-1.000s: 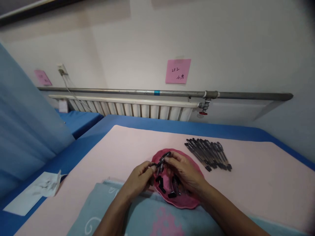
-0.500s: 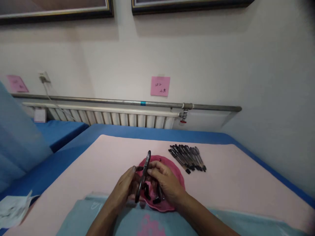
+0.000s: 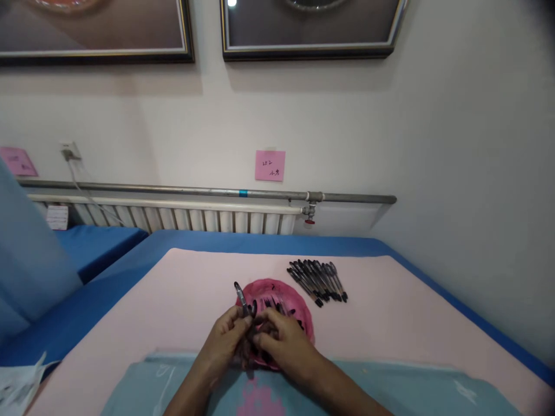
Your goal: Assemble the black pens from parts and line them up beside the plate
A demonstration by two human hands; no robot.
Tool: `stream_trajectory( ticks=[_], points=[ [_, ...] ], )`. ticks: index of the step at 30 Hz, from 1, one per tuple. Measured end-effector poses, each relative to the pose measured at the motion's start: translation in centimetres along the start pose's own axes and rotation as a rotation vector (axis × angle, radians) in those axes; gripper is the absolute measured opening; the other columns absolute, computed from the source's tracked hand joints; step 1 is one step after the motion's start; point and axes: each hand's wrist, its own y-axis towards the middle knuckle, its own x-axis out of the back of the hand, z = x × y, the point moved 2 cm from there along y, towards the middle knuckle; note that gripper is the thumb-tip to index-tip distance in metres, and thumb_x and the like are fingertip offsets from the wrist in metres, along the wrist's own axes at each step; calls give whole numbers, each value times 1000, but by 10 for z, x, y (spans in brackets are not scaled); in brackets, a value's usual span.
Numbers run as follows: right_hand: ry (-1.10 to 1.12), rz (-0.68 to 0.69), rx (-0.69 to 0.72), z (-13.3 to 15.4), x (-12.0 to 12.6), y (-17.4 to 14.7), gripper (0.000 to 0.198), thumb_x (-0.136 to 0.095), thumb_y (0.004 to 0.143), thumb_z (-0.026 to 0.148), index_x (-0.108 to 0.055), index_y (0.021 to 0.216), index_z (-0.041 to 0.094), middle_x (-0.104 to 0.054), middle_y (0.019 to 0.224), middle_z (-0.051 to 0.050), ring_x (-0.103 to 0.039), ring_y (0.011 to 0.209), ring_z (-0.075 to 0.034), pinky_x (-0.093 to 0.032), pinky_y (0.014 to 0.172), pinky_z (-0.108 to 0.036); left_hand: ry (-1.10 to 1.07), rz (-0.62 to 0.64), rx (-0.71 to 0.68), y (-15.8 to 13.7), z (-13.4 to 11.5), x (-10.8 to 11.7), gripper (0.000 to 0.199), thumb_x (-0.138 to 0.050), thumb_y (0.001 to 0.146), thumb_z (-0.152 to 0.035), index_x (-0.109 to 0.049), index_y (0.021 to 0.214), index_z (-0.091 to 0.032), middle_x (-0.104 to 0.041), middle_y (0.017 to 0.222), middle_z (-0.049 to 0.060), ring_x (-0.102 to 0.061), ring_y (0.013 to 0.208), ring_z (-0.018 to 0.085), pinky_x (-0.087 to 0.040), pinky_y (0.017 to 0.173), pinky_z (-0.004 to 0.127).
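My left hand (image 3: pixel 225 341) is closed around a pen (image 3: pixel 240 296) with a dark tip, which points up and away at a slant. Close beside it, my right hand (image 3: pixel 288 344) has its fingers curled together over a small black piece, perhaps a pen cap, partly hidden between the hands. Both hands are over the near side of a pink plate (image 3: pixel 307 312) with a wavy rim. Black pen parts (image 3: pixel 273 301) lie in the plate. To its right, a row of several black-capped pens (image 3: pixel 318 280) lies fanned out.
A pink sheet (image 3: pixel 195 283) covers the blue bed (image 3: pixel 260 242). A light blue cloth (image 3: pixel 143 381) lies along the near side. Behind stand a white radiator (image 3: pixel 203 219) and a metal pipe (image 3: pixel 355 198). A blue curtain (image 3: pixel 30 248) hangs at left.
The pen has tilted the other way and sits lower in my left hand. My right hand has come closer to the left. The whole view has shifted upward.
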Motion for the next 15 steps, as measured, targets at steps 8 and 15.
stream_trajectory(
  ticks=[8,15],
  points=[
    [-105,-595,-23,-37,107,-10,35,-47,77,42,-58,100,18,-64,70,-2,-59,57,-17,-44,49,-27,-18,-117,28,-11,-14,6,46,-62,72,-48,-55,107,-18,-56,58,-3,-46,37,8,-36,36,20],
    [-443,-841,-92,-71,201,-7,20,-50,70,29,-66,79,19,-67,69,-6,-61,70,-23,-43,66,-33,-78,-288,8,-7,-15,28,48,-70,65,-46,-60,102,-17,-58,62,-2,-47,49,6,-34,43,16]
  ],
)
